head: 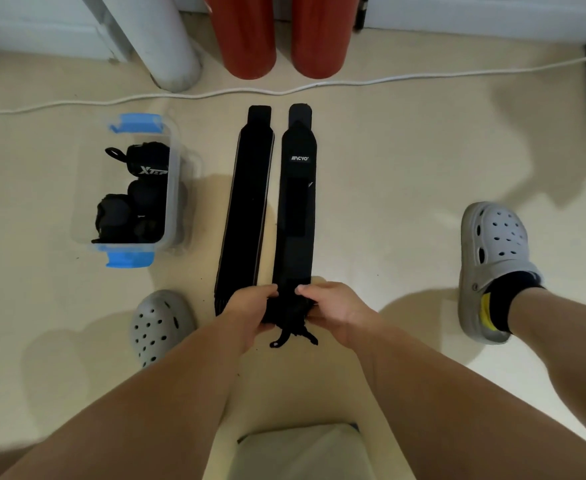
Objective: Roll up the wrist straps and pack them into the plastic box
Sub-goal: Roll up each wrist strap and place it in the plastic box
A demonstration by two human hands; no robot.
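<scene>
Two long black wrist straps lie flat side by side on the beige floor. My left hand point(250, 311) and my right hand point(329, 308) both pinch the near end of the right strap point(296, 209), which carries a small white logo; its thumb loop sticks out below my fingers. The left strap point(246, 216) lies untouched beside it. To the left stands the clear plastic box point(172, 188) with blue clips, holding several rolled black straps point(135, 199).
My feet in grey clogs rest on the floor, one near left point(160, 327), one at right point(492, 268). A white cable point(284, 91) crosses the floor behind the straps. Two red cylinders point(277, 36) and a white pipe point(167, 46) stand at the back.
</scene>
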